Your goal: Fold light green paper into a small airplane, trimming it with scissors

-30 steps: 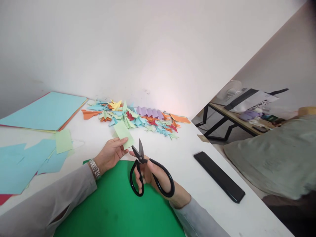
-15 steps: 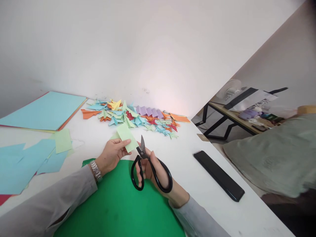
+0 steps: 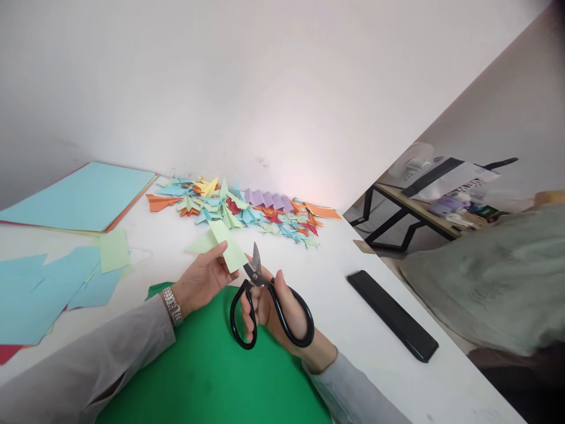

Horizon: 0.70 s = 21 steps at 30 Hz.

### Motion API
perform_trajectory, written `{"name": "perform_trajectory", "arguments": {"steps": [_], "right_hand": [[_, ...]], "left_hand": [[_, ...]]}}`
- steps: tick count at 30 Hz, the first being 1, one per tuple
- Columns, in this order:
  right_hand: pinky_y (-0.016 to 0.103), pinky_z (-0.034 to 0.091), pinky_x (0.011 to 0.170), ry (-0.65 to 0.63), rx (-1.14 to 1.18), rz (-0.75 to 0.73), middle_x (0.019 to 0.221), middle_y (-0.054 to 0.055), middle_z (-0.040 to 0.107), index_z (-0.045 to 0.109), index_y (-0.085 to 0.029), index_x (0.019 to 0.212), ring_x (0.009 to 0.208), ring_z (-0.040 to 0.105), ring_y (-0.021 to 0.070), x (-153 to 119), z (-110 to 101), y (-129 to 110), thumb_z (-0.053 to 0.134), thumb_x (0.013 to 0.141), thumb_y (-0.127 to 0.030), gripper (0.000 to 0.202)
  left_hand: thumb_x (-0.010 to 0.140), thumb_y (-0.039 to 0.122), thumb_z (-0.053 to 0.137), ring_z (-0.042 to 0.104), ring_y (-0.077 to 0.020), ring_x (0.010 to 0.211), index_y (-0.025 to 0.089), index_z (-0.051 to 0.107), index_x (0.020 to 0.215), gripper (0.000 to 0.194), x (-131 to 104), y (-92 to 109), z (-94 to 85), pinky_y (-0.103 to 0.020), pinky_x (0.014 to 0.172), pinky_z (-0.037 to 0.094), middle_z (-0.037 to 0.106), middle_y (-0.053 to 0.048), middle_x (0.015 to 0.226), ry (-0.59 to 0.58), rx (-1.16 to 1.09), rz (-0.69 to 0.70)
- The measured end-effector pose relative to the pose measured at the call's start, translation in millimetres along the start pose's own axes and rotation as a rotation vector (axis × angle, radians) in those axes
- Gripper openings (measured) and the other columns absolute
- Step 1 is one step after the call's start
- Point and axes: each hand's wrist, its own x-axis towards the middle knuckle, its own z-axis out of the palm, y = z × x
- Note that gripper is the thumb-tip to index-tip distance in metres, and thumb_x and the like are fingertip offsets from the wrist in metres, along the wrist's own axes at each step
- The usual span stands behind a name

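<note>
Head view: pale green paper (image 3: 228, 247) and scissors (image 3: 256, 275) held over a green sheet (image 3: 212, 365).
The paper is pinched between thumb and fingers of the left hand (image 3: 205, 281), extending beyond the fingertips; the scissors are gripped by the right hand (image 3: 280, 309), blades parted at the paper's right corner. Whether it is touched cannot be told. Folded paper pieces (image 3: 232, 213) are heaped beyond both hands.

The paper (image 3: 230, 250) is pale green, the scissors (image 3: 255, 277) black-handled with grey blades, the sheet (image 3: 207, 359) plain deep green, the sleeves (image 3: 110, 347) grey, the table (image 3: 353, 359) white, the bar (image 3: 392, 315) black, and the folded pieces (image 3: 232, 206) mix blue, green, orange, red, yellow and purple.
</note>
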Motion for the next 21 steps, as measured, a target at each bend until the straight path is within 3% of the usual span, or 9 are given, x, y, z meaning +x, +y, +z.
{"name": "perform_trajectory", "arguments": {"steps": [6, 11, 21], "right_hand": [[0.027, 0.049, 0.042, -0.041, -0.013, 0.006, 0.068, 0.0, 0.058, 0.031, -0.028, 0.138, 0.047, 0.055, 0.013, 2.5, -5.7, 3.9, 0.041, 0.079, -0.068, 0.072], [0.026, 0.049, 0.042, -0.039, 0.01, 0.029, 0.067, 0.0, 0.058, 0.032, -0.028, 0.137, 0.049, 0.056, 0.0135, 2.7, -5.8, 4.1, 0.043, 0.079, -0.066, 0.07], [0.028, 0.049, 0.041, -0.025, 0.045, 0.048, 0.066, -0.001, 0.057, 0.032, -0.027, 0.136, 0.048, 0.056, 0.0144, 1.1, -4.5, -0.5, 0.039, 0.08, -0.067, 0.069]], "left_hand": [[0.078, 0.05, 0.057, 0.063, -0.0214, 0.085, 0.014, 0.065, 0.089, 0.038, -1.1, -0.4, -1.4, -0.032, 0.072, 0.05, 0.069, -0.009, 0.086, 0.038, 0.026, 0.024], [0.071, 0.021, 0.07, 0.06, -0.0144, 0.075, 0.01, 0.068, 0.076, 0.012, -0.9, -2.6, 0.3, -0.025, 0.067, 0.047, 0.069, -0.007, 0.081, 0.056, 0.232, 0.036], [0.072, 0.027, 0.07, 0.06, -0.0162, 0.077, 0.01, 0.07, 0.079, 0.018, 1.3, -1.9, -1.9, -0.028, 0.066, 0.048, 0.069, -0.009, 0.086, 0.028, 0.287, 0.055]]}}
